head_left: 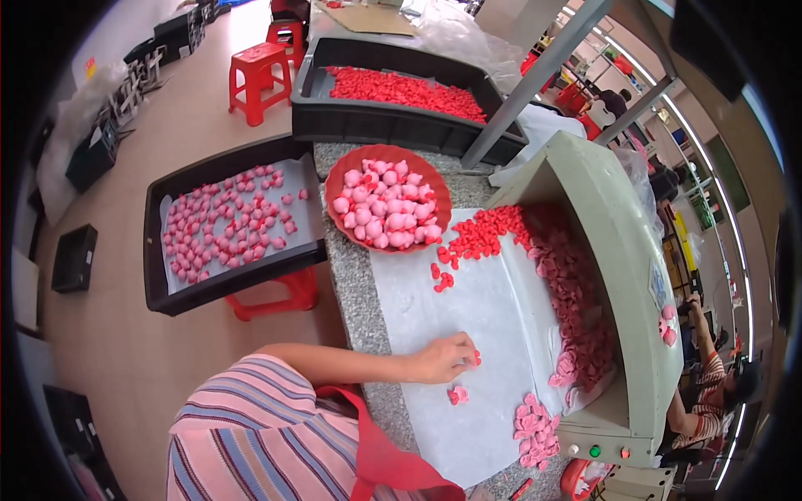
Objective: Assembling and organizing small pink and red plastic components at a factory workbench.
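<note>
My left hand [447,359] reaches in from the lower left over a white sheet [451,313] on the worktop. Its fingers are pinched together on a small red piece [477,358], mostly covered by the fingertips. Just below the hand lies a small pink piece [458,396] on the sheet. A loose pile of red pieces [484,234] spreads across the sheet's far end, and flat pink pieces [535,430] are heaped at its near right. Beyond the hand stands a red scalloped bowl [336,192] of round pink pieces with red parts. My right hand is out of sight.
A pale green machine housing [614,225] arches over more pink pieces on the right. Left of the worktop, a black tray [154,242] holds pink balls; another black tray [376,121] with red pieces stands at the back. A grey metal post [535,83] rises behind.
</note>
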A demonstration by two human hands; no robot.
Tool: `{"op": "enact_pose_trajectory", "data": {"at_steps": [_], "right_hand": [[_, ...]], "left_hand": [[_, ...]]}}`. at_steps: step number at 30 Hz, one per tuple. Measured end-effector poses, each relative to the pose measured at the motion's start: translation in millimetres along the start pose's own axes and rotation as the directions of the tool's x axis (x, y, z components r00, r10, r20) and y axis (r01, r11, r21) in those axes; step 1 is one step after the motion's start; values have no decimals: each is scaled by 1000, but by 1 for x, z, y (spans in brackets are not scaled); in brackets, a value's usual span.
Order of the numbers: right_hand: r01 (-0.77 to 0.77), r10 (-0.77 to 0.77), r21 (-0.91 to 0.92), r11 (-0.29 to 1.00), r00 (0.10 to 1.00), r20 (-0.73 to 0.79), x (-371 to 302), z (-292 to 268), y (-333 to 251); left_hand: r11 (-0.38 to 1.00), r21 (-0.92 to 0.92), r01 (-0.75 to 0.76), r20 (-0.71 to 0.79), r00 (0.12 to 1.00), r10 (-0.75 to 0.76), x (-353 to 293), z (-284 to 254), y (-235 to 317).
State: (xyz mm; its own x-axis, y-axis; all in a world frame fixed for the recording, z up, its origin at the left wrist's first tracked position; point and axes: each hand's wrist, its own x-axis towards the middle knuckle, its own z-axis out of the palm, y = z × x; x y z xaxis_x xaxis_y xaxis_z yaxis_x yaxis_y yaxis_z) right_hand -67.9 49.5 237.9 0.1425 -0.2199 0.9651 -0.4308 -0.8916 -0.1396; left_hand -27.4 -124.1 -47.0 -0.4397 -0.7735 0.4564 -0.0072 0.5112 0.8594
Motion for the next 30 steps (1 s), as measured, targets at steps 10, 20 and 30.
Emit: {"op": "enact_pose_trajectory", "data": {"at_steps": [10,20,30], "right_hand": [[145,-191,429,892,979,68,-19,21,3],[-618,547,-308,723,785,-291,-106,20,5],[-814,-171,-548,-192,578,-798,-172,-10,-203]], "left_hand": [[944,-174,280,-53,955,-292,-19,-43,8],[668,-477,571,216,813,-541,8,-66,52],[798,-411,441,699,714,-34,-30,1,134]]}}
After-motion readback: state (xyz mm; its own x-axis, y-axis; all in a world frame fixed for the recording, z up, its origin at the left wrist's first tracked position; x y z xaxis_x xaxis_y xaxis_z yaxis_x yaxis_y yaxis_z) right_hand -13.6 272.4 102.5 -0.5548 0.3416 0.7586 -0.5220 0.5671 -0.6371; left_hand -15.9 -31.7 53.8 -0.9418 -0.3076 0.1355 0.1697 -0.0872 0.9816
